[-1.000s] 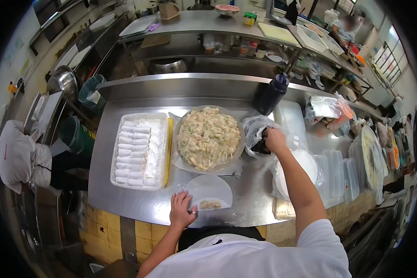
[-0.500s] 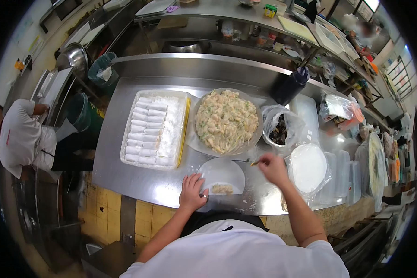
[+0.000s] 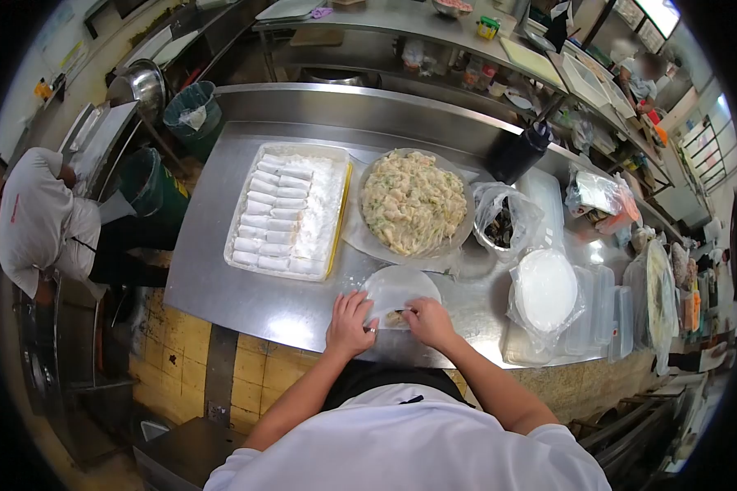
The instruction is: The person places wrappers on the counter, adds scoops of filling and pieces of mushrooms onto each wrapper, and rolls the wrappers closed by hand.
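Note:
A thin round white wrapper sheet (image 3: 401,285) lies on the steel table in front of me. On its near part is a small strip of pale filling with something dark on it (image 3: 395,318). My left hand (image 3: 352,325) rests at the wrapper's left edge, fingers stretched out and thumb apart. The fingertips of my right hand (image 3: 428,322) are drawn together at the right end of the filling; what they pinch is hidden. Beyond the wrapper stands a large round bowl heaped with chunky pale filling (image 3: 413,204). To its left, a white tray (image 3: 239,258) holds rows of white rolls (image 3: 277,214) on white powder.
Right of the filling bowl is a plastic-lined container of dark strips (image 3: 499,229). A stack of round white wrappers (image 3: 546,290) sits in plastic near clear lidded boxes (image 3: 594,303). A dark bottle (image 3: 520,154) stands at the back. At far left, a person in white (image 3: 37,221) works.
My right hand has moved left and nearer, from beside the bowl with a small piece in its fingers, to the filling on the wrapper. My left hand stays at the wrapper's left edge.

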